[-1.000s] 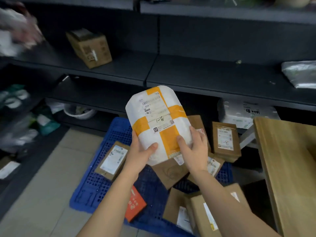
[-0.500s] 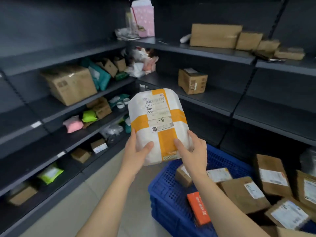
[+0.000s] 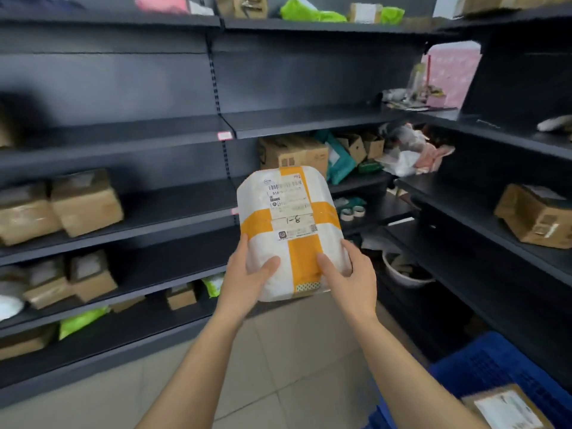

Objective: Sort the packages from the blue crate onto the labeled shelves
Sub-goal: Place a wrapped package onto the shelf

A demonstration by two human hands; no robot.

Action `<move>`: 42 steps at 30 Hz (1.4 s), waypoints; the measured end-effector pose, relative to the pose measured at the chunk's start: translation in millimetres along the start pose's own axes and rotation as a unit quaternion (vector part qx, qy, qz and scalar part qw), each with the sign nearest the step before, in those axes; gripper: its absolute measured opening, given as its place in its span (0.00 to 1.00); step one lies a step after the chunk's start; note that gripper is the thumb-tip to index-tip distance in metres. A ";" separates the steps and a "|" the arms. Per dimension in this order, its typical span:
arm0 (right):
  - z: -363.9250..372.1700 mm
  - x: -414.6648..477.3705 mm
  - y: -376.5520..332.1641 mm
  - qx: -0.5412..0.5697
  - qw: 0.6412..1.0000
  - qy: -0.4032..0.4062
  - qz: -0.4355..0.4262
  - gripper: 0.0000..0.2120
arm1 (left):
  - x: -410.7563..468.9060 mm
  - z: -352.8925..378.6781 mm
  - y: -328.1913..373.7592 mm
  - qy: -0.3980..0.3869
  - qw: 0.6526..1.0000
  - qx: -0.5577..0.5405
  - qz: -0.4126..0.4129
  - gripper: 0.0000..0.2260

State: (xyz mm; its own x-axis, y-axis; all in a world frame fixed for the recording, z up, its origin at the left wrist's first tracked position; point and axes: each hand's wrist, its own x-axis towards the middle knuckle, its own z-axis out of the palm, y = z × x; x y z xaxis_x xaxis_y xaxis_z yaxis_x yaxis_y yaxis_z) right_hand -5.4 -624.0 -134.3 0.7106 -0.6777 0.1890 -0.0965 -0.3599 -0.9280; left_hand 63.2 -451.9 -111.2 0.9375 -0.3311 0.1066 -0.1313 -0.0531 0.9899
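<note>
Upright, package (image 3: 288,224) held between left hand (image 3: 244,283) and right hand (image 3: 353,280) fingers (image 3: 351,252).

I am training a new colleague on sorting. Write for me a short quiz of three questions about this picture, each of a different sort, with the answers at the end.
1. True or false: the left hand and the right hand both hold the white package with orange tape.
2. What is handwritten on the label of the white package? A) 1-8 B) 3-2 C) 5-6
3. Fill in the missing word: the blue crate shows at the lower ____ corner of the view.

Key: 1 true; 2 A; 3 right.
</note>
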 end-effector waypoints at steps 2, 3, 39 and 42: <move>31.8 12.4 -5.7 -0.002 0.999 -0.030 -0.017 0.32 | 13.5 -24.1 -5.6 0.027 1.000 -0.008 -0.002 0.21; 47.9 19.5 -7.9 -0.005 0.999 -0.044 -0.025 0.32 | 19.9 -34.6 -7.0 0.042 0.999 -0.011 -0.003 0.20; 524.4 77.3 44.5 -0.208 0.892 -0.399 0.034 0.29 | 183.5 -358.0 -293.1 0.248 0.916 0.030 -0.313 0.31; 559.6 87.8 63.9 -0.212 0.880 -0.424 0.025 0.28 | 205.5 -372.5 -326.5 0.245 0.915 0.025 -0.320 0.29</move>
State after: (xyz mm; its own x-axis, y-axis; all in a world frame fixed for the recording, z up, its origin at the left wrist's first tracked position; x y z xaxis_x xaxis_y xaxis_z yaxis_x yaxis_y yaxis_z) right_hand 440.9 -347.7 -356.7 0.9457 -0.0412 -0.3225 -0.2651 -0.6722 -0.6913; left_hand 418.8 -151.6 -377.7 0.8576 0.2441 -0.4526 0.4923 -0.1355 0.8598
